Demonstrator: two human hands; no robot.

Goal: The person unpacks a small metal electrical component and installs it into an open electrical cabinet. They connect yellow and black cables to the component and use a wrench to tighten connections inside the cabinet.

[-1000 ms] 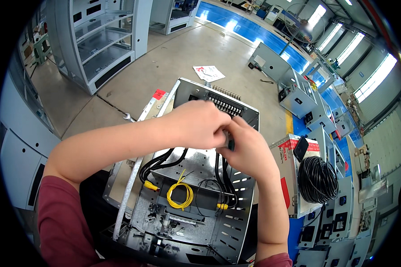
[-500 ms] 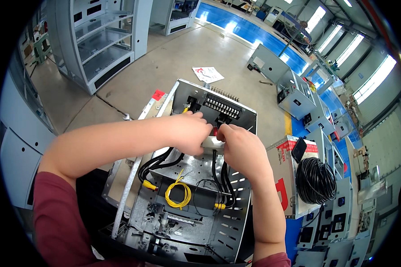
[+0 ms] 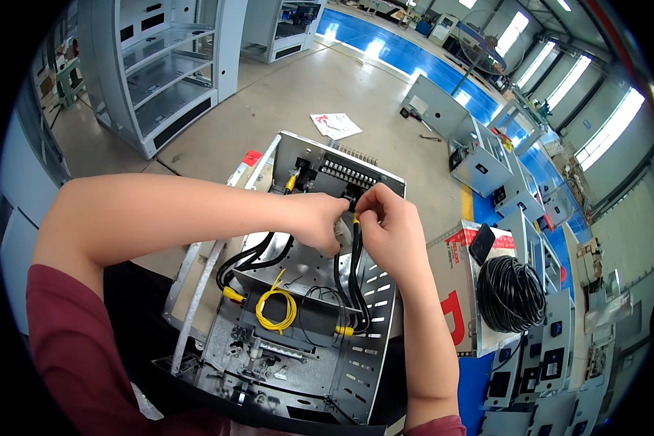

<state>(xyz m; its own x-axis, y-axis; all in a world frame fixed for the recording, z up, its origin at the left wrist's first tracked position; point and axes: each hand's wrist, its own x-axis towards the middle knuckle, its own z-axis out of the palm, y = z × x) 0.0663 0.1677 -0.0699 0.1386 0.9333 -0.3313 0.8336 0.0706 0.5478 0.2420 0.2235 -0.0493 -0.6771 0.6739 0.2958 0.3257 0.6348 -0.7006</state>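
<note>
An open sheet-metal enclosure (image 3: 386,312) stands before me, with a black terminal block (image 3: 347,174) on its far panel. Just below that block, my right hand (image 3: 392,231) pinches the yellow-sleeved end of a black cable (image 3: 356,243). My left hand (image 3: 318,221) reaches across from the left, fingers curled at a black fitting beside it; whatever they grip is hidden. To the left, another yellow-sleeved cable end (image 3: 291,182) meets a second black fitting (image 3: 305,171). Inside the enclosure lie a coil of yellow wire (image 3: 292,312) and more black cables (image 3: 251,256) with yellow sleeves.
At right, a cardboard box (image 3: 454,270) carries a coil of black cable (image 3: 512,294) and a phone (image 3: 482,244). Several grey metal enclosures (image 3: 479,161) line the right side. A wrench (image 3: 430,138) and paper sheet (image 3: 336,125) lie on the floor. Tall cabinets (image 3: 229,51) stand at far left.
My right hand has turned and opened a gap from my left hand, showing the yellow sleeve at its fingertips. My left hand has drawn back from the left fitting. The view has shifted slightly.
</note>
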